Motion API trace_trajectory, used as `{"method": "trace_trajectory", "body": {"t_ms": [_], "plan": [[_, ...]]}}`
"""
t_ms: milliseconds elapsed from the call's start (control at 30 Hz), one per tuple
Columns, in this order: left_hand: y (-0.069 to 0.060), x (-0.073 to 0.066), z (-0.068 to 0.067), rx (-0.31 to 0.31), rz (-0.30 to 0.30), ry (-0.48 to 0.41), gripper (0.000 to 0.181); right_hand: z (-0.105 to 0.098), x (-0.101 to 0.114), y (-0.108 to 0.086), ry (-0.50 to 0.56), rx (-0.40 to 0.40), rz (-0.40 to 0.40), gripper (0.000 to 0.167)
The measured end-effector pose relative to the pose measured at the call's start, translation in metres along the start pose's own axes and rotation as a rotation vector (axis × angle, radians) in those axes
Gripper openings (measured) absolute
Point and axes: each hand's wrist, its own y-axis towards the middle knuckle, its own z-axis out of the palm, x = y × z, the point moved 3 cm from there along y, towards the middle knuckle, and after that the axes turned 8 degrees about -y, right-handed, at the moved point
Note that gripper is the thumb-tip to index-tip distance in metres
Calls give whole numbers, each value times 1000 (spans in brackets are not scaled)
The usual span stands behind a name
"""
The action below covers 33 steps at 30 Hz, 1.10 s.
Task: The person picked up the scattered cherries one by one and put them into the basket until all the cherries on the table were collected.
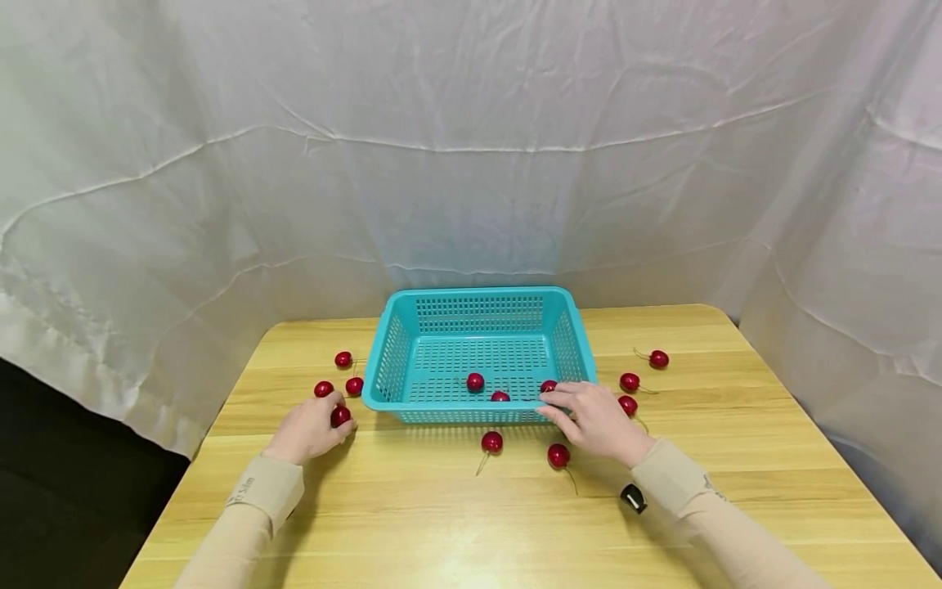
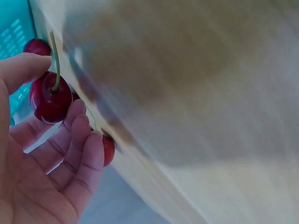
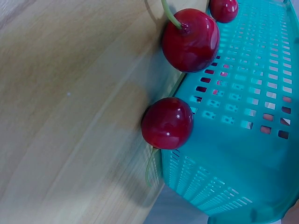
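Observation:
My left hand (image 1: 311, 431) is left of the turquoise basket (image 1: 478, 292), low over the table. It holds a dark red cherry (image 2: 51, 98), stem up, between thumb and fingers. Two cherries (image 1: 324, 388) (image 1: 355, 386) lie just beyond that hand. My right hand (image 1: 599, 419) reaches over the basket's front right corner, fingers loosely bent at the rim. A cherry (image 1: 549, 386) sits inside by those fingertips; I see no cherry gripped there. Two more cherries (image 1: 475, 382) (image 1: 500, 396) are in the basket. In the right wrist view only a sliver of this hand shows.
In front of the basket lie two stemmed cherries (image 1: 491, 442) (image 1: 558, 456). Several more cherries (image 1: 629, 382) are scattered to its right, and one (image 1: 343, 359) at the far left. White cloth (image 1: 471, 204) hangs behind the wooden table (image 1: 456, 523).

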Motion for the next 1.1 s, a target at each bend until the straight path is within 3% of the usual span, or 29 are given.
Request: {"method": "trace_trajectory", "body": {"t_ms": [300,567,1100], "plan": [[4,-2,-13,-16,31,9,29,0,0,0,0,-1,-1,19],[7,-5,-26,-23,56,-34,26,-1,1,0,2,6,2,19],[18,-22,-54,-137,105,6,32,-1,0,0,10,1,-4,19]]}}
